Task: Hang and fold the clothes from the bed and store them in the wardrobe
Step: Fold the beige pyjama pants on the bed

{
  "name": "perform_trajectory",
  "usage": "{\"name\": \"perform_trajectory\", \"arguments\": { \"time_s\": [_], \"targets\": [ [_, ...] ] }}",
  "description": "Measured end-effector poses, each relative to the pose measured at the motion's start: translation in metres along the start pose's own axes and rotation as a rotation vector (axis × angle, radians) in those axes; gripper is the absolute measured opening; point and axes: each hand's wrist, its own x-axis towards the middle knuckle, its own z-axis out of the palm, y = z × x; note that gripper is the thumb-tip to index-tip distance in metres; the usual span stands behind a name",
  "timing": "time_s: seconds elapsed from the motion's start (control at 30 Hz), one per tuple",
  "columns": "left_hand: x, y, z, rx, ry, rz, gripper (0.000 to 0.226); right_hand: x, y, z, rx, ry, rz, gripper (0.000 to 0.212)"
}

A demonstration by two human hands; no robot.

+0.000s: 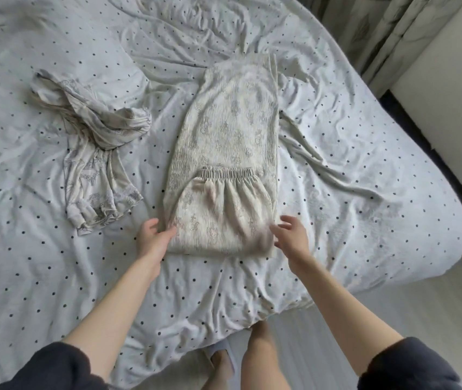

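Cream trousers lie half-folded on my bed; left hand touches them flat, right hand hovers spread

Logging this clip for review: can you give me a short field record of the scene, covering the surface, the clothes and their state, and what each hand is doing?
surface: bed with a dotted sheet, rumpled
trousers: laid flat mid-bed, waistband end folded over onto the legs
top: crumpled, unfolded, lying apart to the left of the trousers
left hand: fingers at the near left edge of the folded trousers
right hand: fingers relaxed, at the near right edge; contact unclear
fold stage: partly folded
wardrobe: not in view
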Motion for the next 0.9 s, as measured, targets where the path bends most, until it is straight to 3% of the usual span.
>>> {"name": "perform_trajectory", "arguments": {
  "time_s": [0.03,0.17,0.3,0.4,0.6,0.8,0.9],
  "targets": [
    [0.002,-0.005,0.000,0.009,-0.040,-0.036,0.054,0.003,0.008,0.000,-0.104,0.038,0.021,0.049],
    [0.010,-0.014,-0.004,-0.095,-0.222,-0.149,0.033,0.008,0.025,-0.003,-0.081,-0.135,0.186,0.033],
    [0.013,-0.019,-0.008,-0.140,-0.235,-0.146,0.019,0.010,0.026,-0.002,-0.108,-0.178,0.187,0.028],
    [0.005,-0.019,-0.013,-0.139,-0.258,-0.134,0.013,0.003,0.029,-0.005,-0.170,-0.121,0.150,0.028],
    [-0.025,-0.014,-0.041,-0.121,-0.384,-0.191,0.012,-0.042,0.024,-0.024,-0.193,-0.157,0.181,0.025],
    [-0.060,-0.043,-0.068,0.079,-0.513,-0.366,0.025,-0.093,0.046,-0.054,-0.233,-0.302,0.452,0.015],
    [-0.066,-0.036,-0.075,0.032,-0.550,-0.357,0.027,-0.102,0.042,-0.067,-0.138,-0.387,0.506,0.009]
  ]
}}
